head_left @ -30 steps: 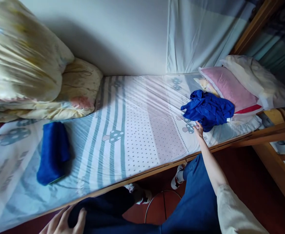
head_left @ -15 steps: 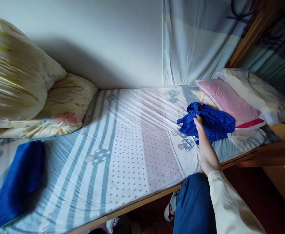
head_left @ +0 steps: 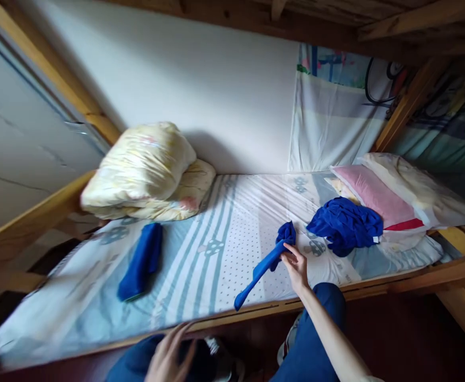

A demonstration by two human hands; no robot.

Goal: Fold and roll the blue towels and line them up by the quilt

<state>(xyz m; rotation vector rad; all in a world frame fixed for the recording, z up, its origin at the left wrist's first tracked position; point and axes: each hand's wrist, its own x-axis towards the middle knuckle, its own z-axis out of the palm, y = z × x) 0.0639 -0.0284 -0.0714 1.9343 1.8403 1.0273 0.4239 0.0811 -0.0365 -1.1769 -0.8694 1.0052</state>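
Note:
My right hand [head_left: 296, 265] pinches a small blue cloth [head_left: 270, 262] by its upper part, and one narrow end hangs down to the left over the bed. To its right lies a crumpled pile of blue cloth [head_left: 346, 223] with a small white tag, apart from my hand. My left hand [head_left: 171, 355], a little blurred, is low in the view above my knee, fingers spread and nothing in them. A folded blue cloth [head_left: 143, 260] rests on the left part of the bed.
A patterned sheet [head_left: 200, 276] covers the lower bunk. A thick yellowish quilt [head_left: 145, 170] is heaped at the far left end. Pink [head_left: 376, 191] and pale pillows [head_left: 415, 180] lie at the right end. Wooden beams [head_left: 232, 16] of the upper bunk run overhead.
My right hand has moved left from the blue pile, carrying a small blue cloth away from it. My left hand has come into view. The camera has shifted, showing more of the bed's left end.

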